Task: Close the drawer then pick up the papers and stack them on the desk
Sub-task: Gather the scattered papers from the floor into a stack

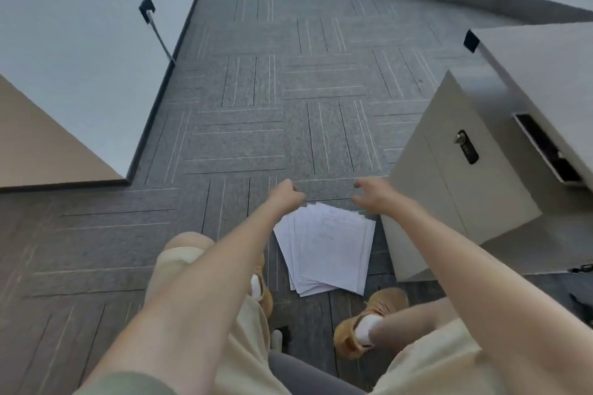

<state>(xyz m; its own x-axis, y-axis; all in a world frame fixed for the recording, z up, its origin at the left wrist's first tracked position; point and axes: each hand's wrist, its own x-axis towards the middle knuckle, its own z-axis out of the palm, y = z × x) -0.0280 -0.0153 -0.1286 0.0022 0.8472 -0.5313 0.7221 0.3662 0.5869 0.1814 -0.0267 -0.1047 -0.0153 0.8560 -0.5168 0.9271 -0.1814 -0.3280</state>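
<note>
A loose pile of white printed papers (pixel 327 247) lies fanned on the grey carpet between my feet. My left hand (pixel 286 194) hovers at the pile's far left corner with its fingers curled in, holding nothing that I can see. My right hand (pixel 372 194) hangs over the far right corner, fingers spread and bent downward, empty. A grey drawer cabinet (pixel 449 189) with a keyed lock (pixel 465 146) stands just right of the papers; its front looks flush. The desk (pixel 552 74) sits above it at the right.
A white wall (pixel 80 58) with a black socket and cable runs along the left, a beige panel (pixel 38 144) below it. Windows line the far edge. My tan shoes (pixel 369 321) flank the papers. Open carpet stretches ahead.
</note>
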